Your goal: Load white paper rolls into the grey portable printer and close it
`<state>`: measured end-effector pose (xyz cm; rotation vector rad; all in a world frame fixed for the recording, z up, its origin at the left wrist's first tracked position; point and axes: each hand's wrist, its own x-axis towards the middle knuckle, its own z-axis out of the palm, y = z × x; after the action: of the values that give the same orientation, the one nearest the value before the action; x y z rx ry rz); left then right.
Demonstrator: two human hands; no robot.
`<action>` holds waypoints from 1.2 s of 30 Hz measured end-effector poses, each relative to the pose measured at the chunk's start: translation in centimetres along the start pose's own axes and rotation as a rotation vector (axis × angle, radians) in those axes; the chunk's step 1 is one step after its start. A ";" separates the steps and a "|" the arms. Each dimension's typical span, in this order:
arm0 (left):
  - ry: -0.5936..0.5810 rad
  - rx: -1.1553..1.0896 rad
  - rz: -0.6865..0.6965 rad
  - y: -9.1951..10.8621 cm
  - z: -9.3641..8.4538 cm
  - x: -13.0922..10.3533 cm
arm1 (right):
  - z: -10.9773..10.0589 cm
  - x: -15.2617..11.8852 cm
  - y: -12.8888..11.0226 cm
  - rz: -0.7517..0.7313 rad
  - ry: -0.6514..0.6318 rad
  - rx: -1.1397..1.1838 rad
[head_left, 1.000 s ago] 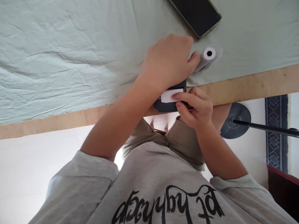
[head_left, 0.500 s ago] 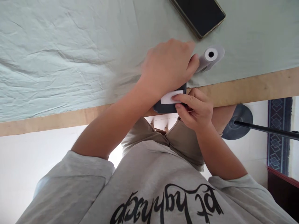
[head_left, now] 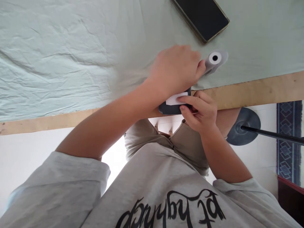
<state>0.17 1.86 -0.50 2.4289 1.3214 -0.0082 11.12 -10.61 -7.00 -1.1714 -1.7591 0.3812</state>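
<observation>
Left grip [head_left: 177,68] is curling above the desk's [head_left: 249,90] near edge, its hold hidden; right grip [head_left: 201,110] is holding the dark device [head_left: 172,110] there by its right side, index fingertip touching the white slip [head_left: 172,99] over it.

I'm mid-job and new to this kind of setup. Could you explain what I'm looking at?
There's no machine: a person works bare-handed. The camera sits on their head, looking forward and down, so their grey shirt fills the bottom. A smartphone and a white paper roll rest on pale green cloth. The right hand holds a dark boxy object, index finger on a white paper slip. The left hand has its thumb by the roll; its grip is hidden.
</observation>
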 end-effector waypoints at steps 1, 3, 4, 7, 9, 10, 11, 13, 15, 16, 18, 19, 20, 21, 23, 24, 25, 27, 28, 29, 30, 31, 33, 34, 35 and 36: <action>0.028 -0.026 0.016 -0.4 0.0 0.0 | 0.0 -0.1 0.0 0.012 0.001 0.013; 0.163 -0.137 0.077 -1.6 0.1 -0.5 | -0.1 -0.4 0.2 0.059 0.013 0.050; 0.266 -0.204 0.112 -2.3 0.2 -0.9 | -0.1 -0.6 0.3 0.093 0.019 0.074; 0.745 -0.575 0.321 -4.3 1.3 -3.4 | -0.2 -0.8 0.4 0.181 0.054 0.108; 0.839 -0.611 0.292 -5.4 2.4 -5.6 | -0.2 -0.7 0.4 0.193 0.074 0.088; 0.833 -0.628 0.250 -5.8 2.9 -6.7 | -0.3 -0.6 0.3 0.190 0.078 0.076; 0.809 -0.623 0.224 -6.1 3.5 -7.7 | -0.3 -0.5 0.2 0.188 0.078 0.070; 0.821 -0.651 0.206 -6.5 4.6 -9.3 | -0.3 -0.3 0.2 0.190 0.076 0.079; 0.829 -0.679 0.169 -6.7 5.5 -10.3 | -0.3 -0.2 0.2 0.205 0.075 0.098; 0.830 -0.701 0.148 -6.8 5.8 -10.6 | -0.2 -0.3 0.2 0.220 0.075 0.107; 0.789 -0.732 0.105 -6.8 6.3 -11.0 | -0.1 -0.4 0.4 0.257 0.071 0.127; 0.747 -0.731 0.098 -6.8 6.4 -11.2 | -0.1 -0.5 0.5 0.277 0.067 0.137; 0.693 -0.708 0.100 -6.7 6.5 -11.4 | 0.0 -0.5 0.6 0.296 0.064 0.148; 0.633 -0.660 0.116 -6.6 6.7 -11.6 | 0.0 -0.6 0.6 0.313 0.063 0.156; 0.516 -0.539 0.137 -6.4 6.9 -12.1 | 0.0 -0.7 0.7 0.334 0.067 0.158; 0.465 -0.480 0.139 -6.3 7.0 -12.3 | 0.0 -0.7 0.8 0.339 0.071 0.155; 0.416 -0.428 0.128 -6.2 7.1 -12.5 | 0.0 -0.7 0.8 0.342 0.076 0.153; 0.352 -0.347 0.107 -6.0 7.3 -12.7 | 0.0 -0.7 0.8 0.344 0.082 0.149; 0.334 -0.320 0.098 -6.0 7.4 -12.8 | 0.0 -0.7 0.8 0.344 0.087 0.147; 0.324 -0.300 0.091 -5.9 7.5 -12.8 | 0.0 -0.7 0.8 0.343 0.091 0.142; 0.323 -0.287 0.082 -5.9 7.6 -12.8 | 0.1 -0.7 0.8 0.341 0.098 0.135; 0.322 -0.279 0.074 -5.9 7.7 -12.8 | 0.1 -0.7 0.9 0.339 0.107 0.127; 0.317 -0.264 0.065 -5.9 7.8 -12.8 | 0.2 -0.8 1.0 0.331 0.126 0.115; 0.318 -0.254 0.064 -5.9 7.8 -12.8 | 0.2 -0.8 1.0 0.329 0.132 0.113; 0.317 -0.244 0.064 -5.9 7.8 -12.8 | 0.3 -0.9 1.1 0.327 0.136 0.114; 0.318 -0.236 0.065 -5.8 7.7 -12.7 | 0.2 -0.9 1.1 0.327 0.138 0.116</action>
<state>-10.38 -8.11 -7.24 2.3327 1.2847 0.5405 11.59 -10.77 -8.34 -1.3695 -1.4094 0.5746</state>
